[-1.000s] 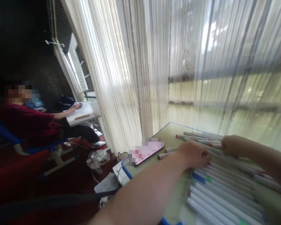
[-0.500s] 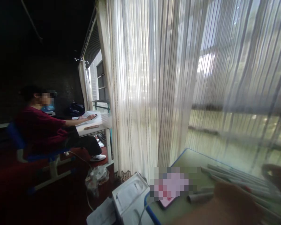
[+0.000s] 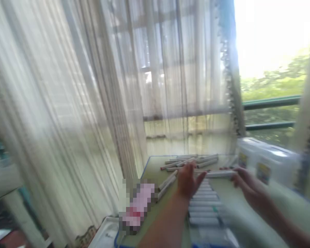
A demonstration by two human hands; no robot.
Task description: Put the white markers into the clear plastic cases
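A white marker [image 3: 219,174] lies crosswise above a row of similar white markers [image 3: 205,208] set side by side in a clear tray. My right hand [image 3: 246,182] pinches its right end between fingers and thumb. The marker's left end comes close to the thumb of my left hand [image 3: 188,181]; blur hides whether they touch. My left hand has its thumb spread away from the fingers, which reach toward a loose pile of markers [image 3: 182,162]. Two more markers [image 3: 166,186] lie just left of this hand.
A pink object, partly pixelated [image 3: 142,199], rests at the left of the blue-edged table [image 3: 155,220]. Clear plastic boxes [image 3: 271,158] stand at the right back. A white box [image 3: 105,232] is below the table's left edge. Curtains [image 3: 175,86] hang behind, beside a railing [image 3: 271,102].
My view has swung to the right, so the seated person at the other desk is out of sight. Both my hands and the row of markers are now visible, with a marker in my right hand.
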